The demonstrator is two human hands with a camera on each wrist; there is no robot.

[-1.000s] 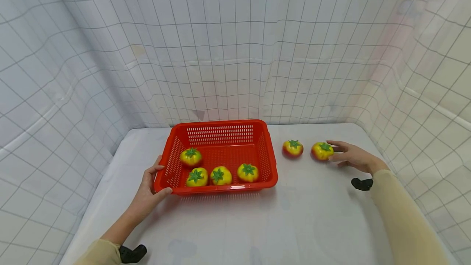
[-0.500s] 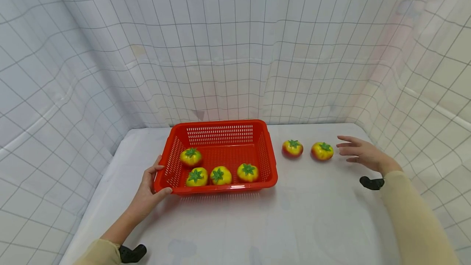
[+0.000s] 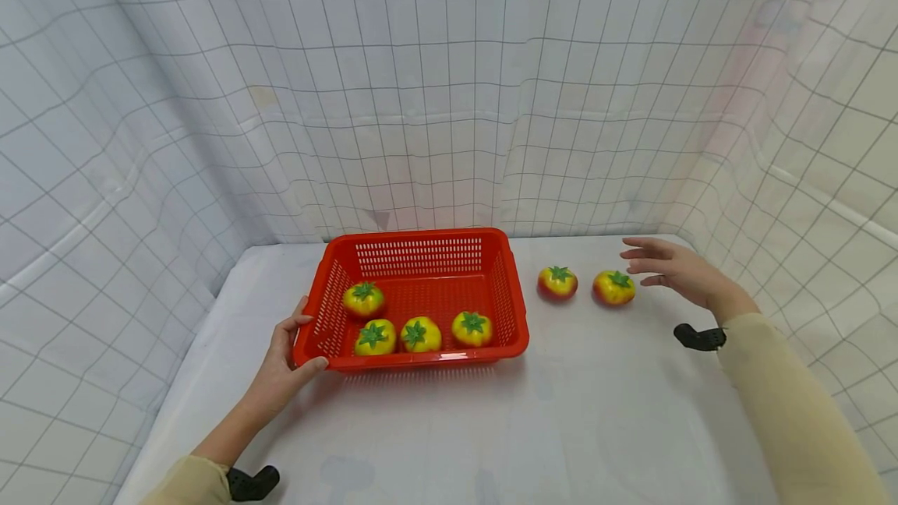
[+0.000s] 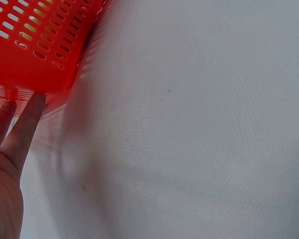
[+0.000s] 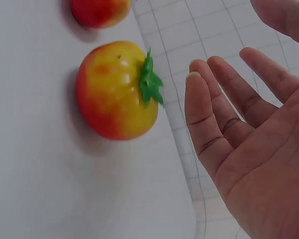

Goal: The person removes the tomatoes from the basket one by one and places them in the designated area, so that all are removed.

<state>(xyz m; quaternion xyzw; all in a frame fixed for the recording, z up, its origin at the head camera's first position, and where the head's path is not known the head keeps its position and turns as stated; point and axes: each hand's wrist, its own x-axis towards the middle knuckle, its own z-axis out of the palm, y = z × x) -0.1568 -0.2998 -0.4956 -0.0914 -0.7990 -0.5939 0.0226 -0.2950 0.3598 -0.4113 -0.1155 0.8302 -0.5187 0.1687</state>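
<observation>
A red plastic basket (image 3: 424,357) with slotted walls stands on the white table. My left hand (image 3: 281,369) grips its front left corner, thumb on the front rim and fingers at the left side. In the left wrist view, two fingers (image 4: 25,127) touch the basket's outer wall (image 4: 35,64). Several yellow-and-red tomatoes with green leafy tops, one of them the tomato (image 3: 364,300) at the left, lie inside. To the basket's right sit two more, a nearer tomato (image 3: 557,284) and a right tomato (image 3: 613,287). My right hand (image 3: 677,267), holding nothing, hovers beside and above the right tomato (image 5: 117,89), fingers spread and slightly bent.
A white grid-patterned curtain (image 3: 449,115) hangs behind the table and along both sides. White cloth (image 3: 561,427) covers the tabletop in front of the basket. Black wrist devices (image 3: 254,483) are on both wrists.
My right hand was at the right tomato, drew back to the right, then came up and left above it. The tomatoes, basket and left hand look unchanged.
</observation>
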